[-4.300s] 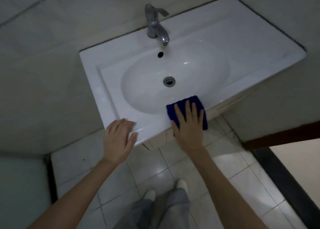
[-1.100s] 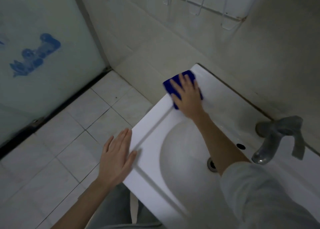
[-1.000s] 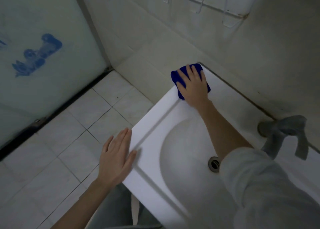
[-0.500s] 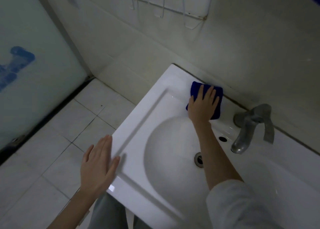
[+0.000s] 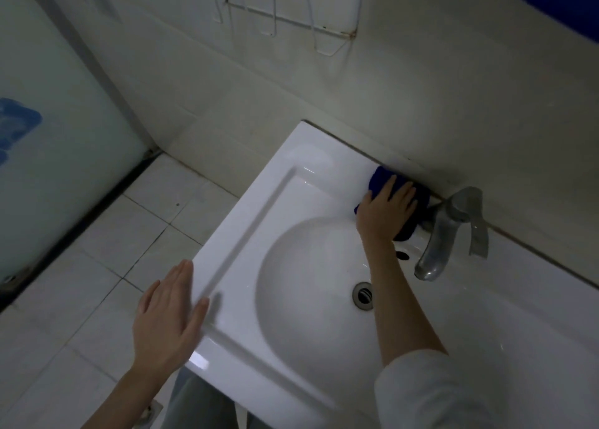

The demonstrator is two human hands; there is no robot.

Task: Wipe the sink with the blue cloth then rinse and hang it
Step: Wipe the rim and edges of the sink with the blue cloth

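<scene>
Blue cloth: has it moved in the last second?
Yes. The blue cloth slid along the sink, from its back corner to the faucet.

Dim light. Pale wall tiles [image 5: 421, 104] rise beyond the right hand [image 5: 384, 213], a white wire rack [image 5: 291, 19] high above it. Left of the left hand [image 5: 167, 321], white floor tiles [image 5: 97, 266] run to a frosted glass panel [image 5: 48, 156].
</scene>
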